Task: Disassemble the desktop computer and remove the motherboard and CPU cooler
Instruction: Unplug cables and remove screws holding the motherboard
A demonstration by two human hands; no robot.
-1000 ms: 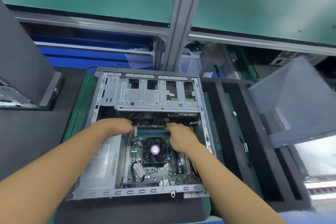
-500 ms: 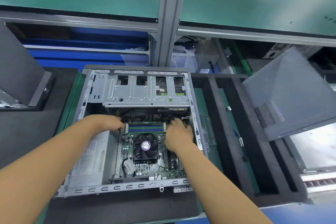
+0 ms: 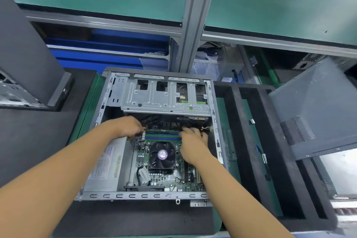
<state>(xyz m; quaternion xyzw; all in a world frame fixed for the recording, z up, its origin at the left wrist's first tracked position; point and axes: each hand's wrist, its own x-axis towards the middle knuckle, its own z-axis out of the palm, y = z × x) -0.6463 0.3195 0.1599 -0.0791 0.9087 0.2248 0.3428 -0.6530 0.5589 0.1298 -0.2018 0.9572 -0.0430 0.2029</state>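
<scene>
**Hand Positions Inside the Open Chassis**

At 9 o'clock from the work area we see a second dark case point(image 3: 29, 44) resting on a black foam mat point(image 3: 29, 141). The open computer case point(image 3: 144, 196) lies flat at centre, with its drive cage point(image 3: 166, 98) at 12 o'clock and the power supply point(image 3: 108, 164) along its side at 8 o'clock.

The left hand point(image 3: 127, 127) reaches in at 10 o'clock from the CPU cooler point(image 3: 162, 155). Its fingers curl downward at the left end of the memory slots point(image 3: 163, 137), among the cables. The fingertips are hidden, so we cannot tell whether they pinch anything.

The motherboard point(image 3: 168, 178) lies on the case floor. The CPU cooler is mounted on it, fan facing up, with the memory slots at its 12 o'clock, between the two hands.

The right hand point(image 3: 193, 141) sits at 2 o'clock from the cooler. Its fingers lie nearly straight and slightly spread, tips at the right end of the memory slots. Blur keeps us from confirming contact.

At 3 o'clock a grey side panel point(image 3: 316, 110) stands tilted, well apart from the case.
</scene>
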